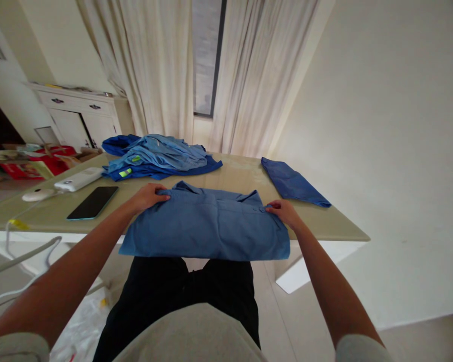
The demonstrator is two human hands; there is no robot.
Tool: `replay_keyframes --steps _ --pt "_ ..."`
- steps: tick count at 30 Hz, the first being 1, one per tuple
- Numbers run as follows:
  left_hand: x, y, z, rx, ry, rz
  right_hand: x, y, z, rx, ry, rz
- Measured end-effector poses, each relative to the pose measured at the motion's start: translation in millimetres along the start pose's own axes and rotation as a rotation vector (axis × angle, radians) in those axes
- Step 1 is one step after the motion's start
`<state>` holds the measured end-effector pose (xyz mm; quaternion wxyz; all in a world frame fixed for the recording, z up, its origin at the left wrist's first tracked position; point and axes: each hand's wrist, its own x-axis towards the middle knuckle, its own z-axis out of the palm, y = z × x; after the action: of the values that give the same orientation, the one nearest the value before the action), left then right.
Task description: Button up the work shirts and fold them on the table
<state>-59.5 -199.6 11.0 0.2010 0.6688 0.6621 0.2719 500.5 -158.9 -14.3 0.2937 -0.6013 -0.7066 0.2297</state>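
A blue collared shirt (pixel 207 226) lies partly folded on the pale table (pixel 245 176), its lower edge hanging over the near side. My left hand (pixel 148 196) pinches the shirt's left shoulder near the collar, fingers closed on the cloth. Over at the shirt's right edge, my right hand (pixel 284 210) grips the fabric in the same way.
A heap of blue garments (pixel 156 157) lies at the back of the table and a folded dark blue cloth (pixel 292 182) at the right. A black phone (pixel 93 202), a white power bank (pixel 79 179) and a cable sit left. A white cabinet (pixel 79 113) and curtains stand behind.
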Motion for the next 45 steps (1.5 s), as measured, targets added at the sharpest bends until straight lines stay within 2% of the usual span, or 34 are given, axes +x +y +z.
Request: replay_keyframes --steps 3,7,10,13,15,17,20,23,27,29,32,35,37,42,45 --pt "-2 -3 -18 -0.146 0.050 0.064 -2 5 -19 0.078 0.129 -0.089" --pt "28 9 -30 -0.034 0.174 0.026 27 -9 -36 0.004 0.327 -0.121" --pt "54 19 -16 0.113 0.236 -0.068 51 -20 -22 -0.183 0.400 -0.040" --pt "63 24 12 0.280 0.255 -0.098 58 -24 7 -0.295 0.422 0.012" --pt "62 27 29 0.396 0.265 -0.058 54 -28 26 -0.322 0.445 -0.001" --pt "59 35 40 0.458 0.252 0.040 49 -37 39 -0.367 0.461 -0.077" --pt "57 51 48 0.483 0.183 0.237 45 -58 50 -0.444 0.399 -0.254" --pt "58 54 57 0.492 0.099 0.348 43 -66 60 -0.489 0.257 -0.309" --pt "58 31 69 0.541 -0.063 0.264 36 -46 68 -0.530 0.042 -0.204" --pt "58 25 73 0.552 -0.119 0.190 37 -41 69 -0.541 -0.013 -0.105" --pt "59 45 80 0.557 -0.120 0.169 43 -58 73 -0.546 -0.019 -0.031" --pt "54 81 96 0.516 -0.100 0.305 48 -93 88 -0.528 -0.037 -0.136" --pt "49 98 108 0.492 -0.115 0.389 46 -108 101 -0.521 -0.069 -0.205" --pt "40 97 126 0.479 -0.205 0.377 37 -106 121 -0.503 -0.207 -0.130" --pt "40 98 128 0.470 -0.209 0.355 39 -101 122 -0.482 -0.192 -0.088"
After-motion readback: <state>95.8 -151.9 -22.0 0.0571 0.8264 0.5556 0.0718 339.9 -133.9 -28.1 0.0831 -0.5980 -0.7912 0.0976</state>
